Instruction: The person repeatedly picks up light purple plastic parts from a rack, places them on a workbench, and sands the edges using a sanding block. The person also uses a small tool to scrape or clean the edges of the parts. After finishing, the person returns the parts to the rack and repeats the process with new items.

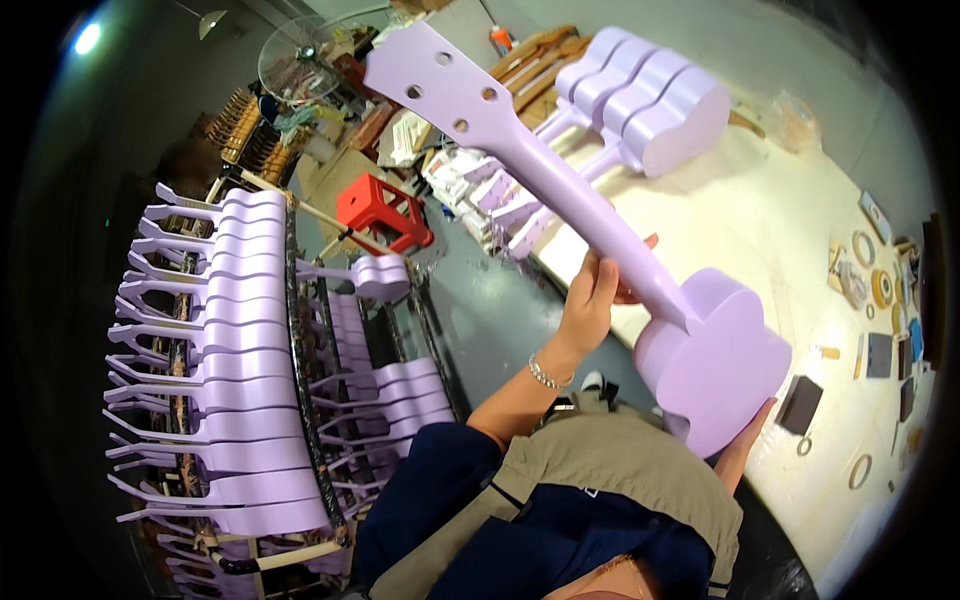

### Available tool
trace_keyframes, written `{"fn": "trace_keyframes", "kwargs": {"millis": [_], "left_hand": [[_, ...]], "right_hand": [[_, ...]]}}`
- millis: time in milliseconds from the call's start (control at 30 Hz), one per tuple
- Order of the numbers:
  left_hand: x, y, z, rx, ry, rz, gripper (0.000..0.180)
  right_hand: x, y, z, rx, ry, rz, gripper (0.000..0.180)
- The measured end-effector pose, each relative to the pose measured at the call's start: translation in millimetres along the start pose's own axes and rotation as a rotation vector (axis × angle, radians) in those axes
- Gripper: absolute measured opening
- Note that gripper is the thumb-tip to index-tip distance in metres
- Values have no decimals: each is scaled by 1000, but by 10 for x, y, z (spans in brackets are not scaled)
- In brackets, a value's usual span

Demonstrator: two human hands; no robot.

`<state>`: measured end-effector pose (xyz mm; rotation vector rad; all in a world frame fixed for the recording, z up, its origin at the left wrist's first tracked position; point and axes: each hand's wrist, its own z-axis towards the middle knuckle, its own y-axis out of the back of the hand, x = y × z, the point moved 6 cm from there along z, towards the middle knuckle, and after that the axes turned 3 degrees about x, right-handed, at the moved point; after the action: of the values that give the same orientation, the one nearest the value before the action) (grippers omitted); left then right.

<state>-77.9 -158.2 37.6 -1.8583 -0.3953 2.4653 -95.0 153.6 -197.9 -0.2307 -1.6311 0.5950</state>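
A lilac ukulele (722, 372) without strings is held up in front of me, its back facing me. Its neck slants to the upper left and ends in a headstock with several peg holes. My left hand (590, 295) is closed around the neck near the heel, a bracelet on the wrist. At the lower right edge of the body, my right hand (748, 440) supports it from behind, with most of its fingers hidden. Beyond the neck, several lilac ukuleles (640, 95) stand in a row on the pale worktable (720, 215).
On my left, a rack (300, 360) carries many lilac ukuleles (255, 385). A red stool (385, 212) stands behind it, near a fan (303, 58). Tape rolls (882, 288), a dark block (800, 405) and small tools lie along the table's right side.
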Motion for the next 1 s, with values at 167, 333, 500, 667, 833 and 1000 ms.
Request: {"fn": "trace_keyframes", "kwargs": {"millis": [167,333,500,667,833,1000], "left_hand": [[-104,-72,13,53,-8,-7,56],[-54,-61,39,86,-32,-21,60],[-77,-17,162,95,-178,-99,71],[-298,-213,505,462,-214,-602,44],[-470,-352,489,203,-150,-334,23],[-472,-479,448,32,-222,-62,23]], "right_hand": [[-4,-57,105,40,-37,17,76],[-19,-56,134,74,-111,12,75],[-129,-11,62,110,-258,11,76],[-397,-75,-60,165,-586,87,79],[-225,-438,-134,91,-705,306,100],[-77,-390,-116,89,-597,227,101]]}}
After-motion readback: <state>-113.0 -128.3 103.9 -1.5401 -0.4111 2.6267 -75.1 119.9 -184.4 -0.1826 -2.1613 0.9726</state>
